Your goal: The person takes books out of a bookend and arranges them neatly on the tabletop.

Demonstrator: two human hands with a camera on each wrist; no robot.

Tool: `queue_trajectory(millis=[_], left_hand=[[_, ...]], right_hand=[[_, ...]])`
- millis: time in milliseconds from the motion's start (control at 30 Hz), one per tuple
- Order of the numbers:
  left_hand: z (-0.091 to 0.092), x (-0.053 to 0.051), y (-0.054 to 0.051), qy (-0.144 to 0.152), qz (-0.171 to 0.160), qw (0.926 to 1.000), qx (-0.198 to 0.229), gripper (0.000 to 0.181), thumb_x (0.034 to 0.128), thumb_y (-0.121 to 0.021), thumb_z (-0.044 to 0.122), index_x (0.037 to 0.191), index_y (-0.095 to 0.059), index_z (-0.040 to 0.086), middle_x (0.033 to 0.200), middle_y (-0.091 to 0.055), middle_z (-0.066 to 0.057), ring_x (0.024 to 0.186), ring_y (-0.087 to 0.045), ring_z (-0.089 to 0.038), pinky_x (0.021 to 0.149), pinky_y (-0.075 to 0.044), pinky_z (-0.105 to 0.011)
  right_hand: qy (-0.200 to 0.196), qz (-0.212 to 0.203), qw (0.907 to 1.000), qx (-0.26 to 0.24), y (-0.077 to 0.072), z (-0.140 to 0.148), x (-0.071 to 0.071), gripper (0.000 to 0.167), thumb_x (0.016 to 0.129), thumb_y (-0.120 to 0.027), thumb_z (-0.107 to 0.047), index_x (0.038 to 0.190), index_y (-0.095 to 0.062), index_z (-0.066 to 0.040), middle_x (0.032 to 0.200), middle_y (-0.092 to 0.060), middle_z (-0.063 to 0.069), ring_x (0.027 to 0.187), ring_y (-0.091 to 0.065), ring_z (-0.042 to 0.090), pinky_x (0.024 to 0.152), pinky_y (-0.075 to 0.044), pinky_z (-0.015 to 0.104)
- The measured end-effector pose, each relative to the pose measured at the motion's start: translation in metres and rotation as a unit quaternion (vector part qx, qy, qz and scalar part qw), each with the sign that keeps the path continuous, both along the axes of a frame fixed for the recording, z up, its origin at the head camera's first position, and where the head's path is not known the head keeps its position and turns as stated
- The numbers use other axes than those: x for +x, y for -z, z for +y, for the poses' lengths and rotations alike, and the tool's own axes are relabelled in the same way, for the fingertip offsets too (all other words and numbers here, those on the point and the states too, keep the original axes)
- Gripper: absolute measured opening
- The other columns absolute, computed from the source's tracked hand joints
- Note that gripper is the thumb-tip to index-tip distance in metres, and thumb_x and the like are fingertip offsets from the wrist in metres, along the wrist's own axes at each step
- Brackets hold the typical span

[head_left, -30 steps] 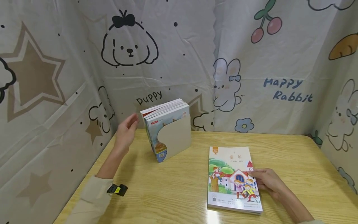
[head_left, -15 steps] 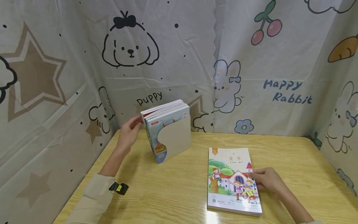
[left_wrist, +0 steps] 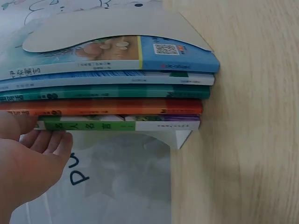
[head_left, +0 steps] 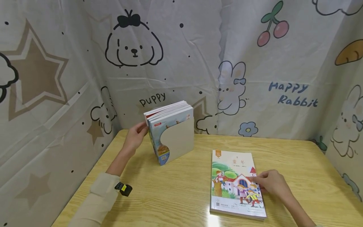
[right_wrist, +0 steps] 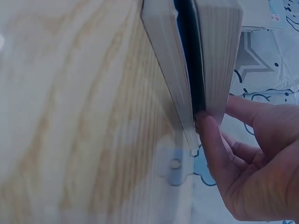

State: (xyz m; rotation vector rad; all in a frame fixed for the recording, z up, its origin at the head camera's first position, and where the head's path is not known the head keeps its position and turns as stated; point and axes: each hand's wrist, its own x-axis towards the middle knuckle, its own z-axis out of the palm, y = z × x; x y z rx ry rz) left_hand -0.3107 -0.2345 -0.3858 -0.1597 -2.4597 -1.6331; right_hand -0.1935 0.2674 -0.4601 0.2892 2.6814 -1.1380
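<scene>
Pinching the right edge of a picture-covered book, the person's right hand sets its fingers partly on the cover and partly at the edge below. It lies flat, cover up, right of centre on the wooden bench, showing children, a tree and a red-roofed house. From the right wrist, a second book shows directly under it, with a dark blue strip between the two blocks of pages; one fingertip sits at that gap.

On the left, a forearm in a pale sleeve, with a dark strap at the cuff, stretches over the bench. Further off, the left hand grips the rearmost, green-spined book, thumb at the spine and fingers curled against its outer face. That book stands upright among others in a cream holder near the back left; an orange-spined book is next to it, and a blue book stands at the front, partly covered by the holder's curved side. Behind the bench hangs a pale cloth printed with a dog face, a rabbit, cherries and the words Happy Rabbit
</scene>
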Motion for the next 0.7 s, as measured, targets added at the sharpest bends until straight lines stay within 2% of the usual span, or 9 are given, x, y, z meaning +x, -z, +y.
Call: queue_trajectory(millis=[133, 267, 467, 600, 700], left_hand=[[0.002, -0.001, 0.004, -0.015, 0.018, 0.9997, 0.008, 0.036, 0.1043, -0.055, 0.014, 0.135, -0.057, -0.005, 0.129, -0.061, -0.023, 0.119, -0.058, -0.032, 0.100, -0.048, -0.042], [0.006, -0.001, 0.004, -0.031, 0.026, 0.9991, 0.005, 0.034, 0.1036, -0.056, 0.010, 0.132, -0.056, -0.008, 0.126, -0.061, -0.024, 0.117, -0.058, -0.033, 0.099, -0.048, -0.042], [0.008, -0.003, 0.007, -0.012, 0.019, 0.9994, 0.025, 0.035, 0.1042, -0.052, 0.005, 0.136, -0.049, -0.009, 0.131, -0.058, -0.027, 0.122, -0.056, -0.036, 0.103, -0.045, -0.044], [0.007, -0.005, 0.012, -0.004, 0.037, 0.9988, 0.033, 0.037, 0.1044, -0.051, 0.004, 0.139, -0.051, -0.008, 0.135, -0.057, -0.026, 0.126, -0.054, -0.035, 0.104, -0.045, -0.042], [0.006, -0.004, 0.014, -0.014, 0.047, 0.9981, 0.037, 0.036, 0.1043, -0.052, 0.005, 0.139, -0.053, -0.006, 0.135, -0.057, -0.025, 0.125, -0.055, -0.035, 0.103, -0.046, -0.040]], right_hand=[[0.000, 0.003, 0.9999, 0.011, 0.001, 0.001, 0.001, 0.038, 0.086, -0.077, -0.041, 0.083, -0.073, -0.003, 0.072, -0.063, 0.002, 0.065, -0.056, 0.016, 0.055, -0.046, 0.027], [0.001, 0.004, 0.9999, 0.015, 0.002, 0.000, 0.001, 0.038, 0.086, -0.078, -0.041, 0.080, -0.073, -0.004, 0.068, -0.062, 0.001, 0.062, -0.055, 0.015, 0.053, -0.045, 0.026], [-0.003, 0.006, 0.9998, 0.017, 0.003, -0.001, 0.002, 0.038, 0.086, -0.078, -0.040, 0.079, -0.072, -0.004, 0.066, -0.062, 0.001, 0.060, -0.056, 0.015, 0.052, -0.046, 0.026], [-0.001, 0.001, 0.9999, 0.016, 0.004, 0.000, 0.001, 0.035, 0.087, -0.077, -0.037, 0.082, -0.074, -0.002, 0.067, -0.063, 0.001, 0.060, -0.057, 0.015, 0.053, -0.049, 0.026], [-0.006, 0.001, 0.9999, 0.015, 0.004, 0.000, 0.001, 0.035, 0.088, -0.077, -0.036, 0.084, -0.074, -0.002, 0.067, -0.063, 0.001, 0.061, -0.057, 0.015, 0.053, -0.049, 0.026]])
